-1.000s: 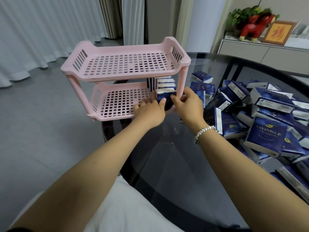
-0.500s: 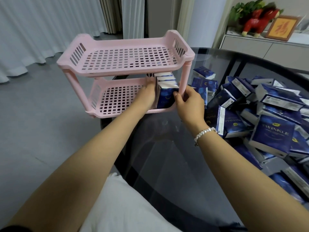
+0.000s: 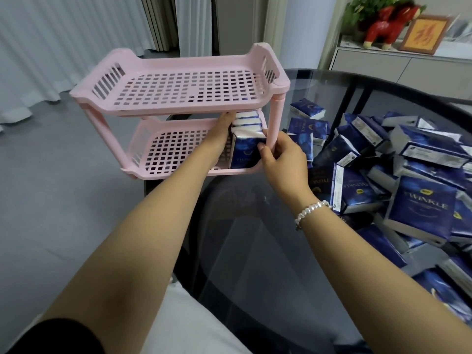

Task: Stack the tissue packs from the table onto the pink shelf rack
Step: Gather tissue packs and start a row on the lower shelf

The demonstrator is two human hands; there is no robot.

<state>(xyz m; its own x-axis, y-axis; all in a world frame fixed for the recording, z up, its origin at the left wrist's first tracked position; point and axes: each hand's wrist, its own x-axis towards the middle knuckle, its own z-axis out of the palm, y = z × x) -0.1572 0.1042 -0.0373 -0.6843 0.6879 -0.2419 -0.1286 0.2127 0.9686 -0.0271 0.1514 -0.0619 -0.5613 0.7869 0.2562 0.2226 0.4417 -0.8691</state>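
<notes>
Head view: left hand (image 3: 221,134) flat against row of tissue packs (image 3: 247,143) on lower tier of pink shelf rack (image 3: 178,98), right end. Packs upright, long axis vertical, blue face toward camera. Right hand (image 3: 283,159) pinches front pack's edge. Loose packs (image 3: 421,205) heaped on glass table (image 3: 255,251).

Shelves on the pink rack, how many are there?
2. The top shelf holds nothing; the bottom shelf holds upright tissue packs at its right end, between the left hand and right hand.
</notes>
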